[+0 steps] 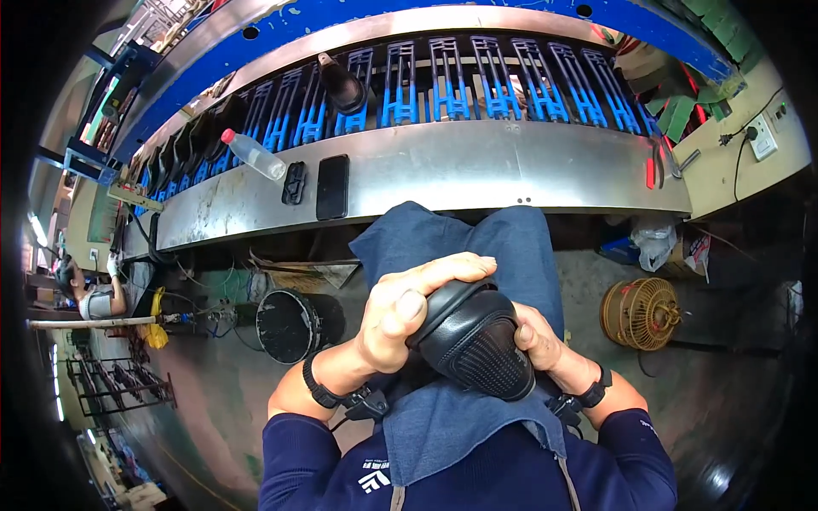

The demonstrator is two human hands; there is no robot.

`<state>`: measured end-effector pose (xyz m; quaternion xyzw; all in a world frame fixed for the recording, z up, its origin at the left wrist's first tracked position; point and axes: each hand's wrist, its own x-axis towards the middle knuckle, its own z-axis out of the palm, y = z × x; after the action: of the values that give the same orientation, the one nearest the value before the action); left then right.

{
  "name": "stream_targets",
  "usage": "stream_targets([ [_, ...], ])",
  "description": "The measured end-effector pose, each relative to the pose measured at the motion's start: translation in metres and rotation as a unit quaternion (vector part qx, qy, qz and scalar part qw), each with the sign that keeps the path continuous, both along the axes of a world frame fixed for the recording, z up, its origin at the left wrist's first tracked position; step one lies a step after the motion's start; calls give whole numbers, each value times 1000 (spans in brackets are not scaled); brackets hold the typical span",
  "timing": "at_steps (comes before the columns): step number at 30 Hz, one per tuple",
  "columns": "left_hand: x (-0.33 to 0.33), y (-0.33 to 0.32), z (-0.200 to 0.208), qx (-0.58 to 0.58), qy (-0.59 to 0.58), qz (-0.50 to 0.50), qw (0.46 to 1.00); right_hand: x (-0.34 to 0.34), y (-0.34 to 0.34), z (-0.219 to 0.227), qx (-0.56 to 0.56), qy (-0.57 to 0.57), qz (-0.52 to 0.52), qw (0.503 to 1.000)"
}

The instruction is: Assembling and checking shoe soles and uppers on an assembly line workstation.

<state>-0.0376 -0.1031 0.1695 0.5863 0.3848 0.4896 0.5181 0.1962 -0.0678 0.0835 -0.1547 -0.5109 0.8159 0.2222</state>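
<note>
While we sit at the metal bench (477, 170), we hold a black shoe (473, 341) over our lap, just above the blue denim apron (452, 247); its patterned sole faces up and toward us. Our left hand (400, 311) is clasped over the upper end of the shoe, fingers curled across its rim and thumb pressed flat on the side; our right hand (535, 336) is closed on the other side, its fingers mostly hidden behind the sole. On the bench lie a clear plastic bottle (253, 154) with a red cap, a dark phone (332, 186) and a small black object (294, 182) just beside it; beyond them runs a conveyor of blue racks (477, 89), one bearing a black shoe form (342, 85). On the floor stand a black bucket (288, 325) to our left and a yellow fan cage (641, 313) to our right.
</note>
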Motion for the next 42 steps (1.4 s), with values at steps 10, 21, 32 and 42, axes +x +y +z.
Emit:
stream_targets([
  [10, 7, -11, -13, 24, -63, -62, 996, 4, -7, -18, -20, 17, -15, 1000],
  [21, 6, -30, -4, 201, 207, 59, 955, 8, -6, -16, 6, -40, -43, 998],
  [32, 46, -13, -43, 207, 101, 145, 962, 10, 3, -42, -141, 63, -104, 983],
  [42, 24, 27, -27, 225, 237, 50, 944, 11, 6, -25, -424, 261, -21, 867],
])
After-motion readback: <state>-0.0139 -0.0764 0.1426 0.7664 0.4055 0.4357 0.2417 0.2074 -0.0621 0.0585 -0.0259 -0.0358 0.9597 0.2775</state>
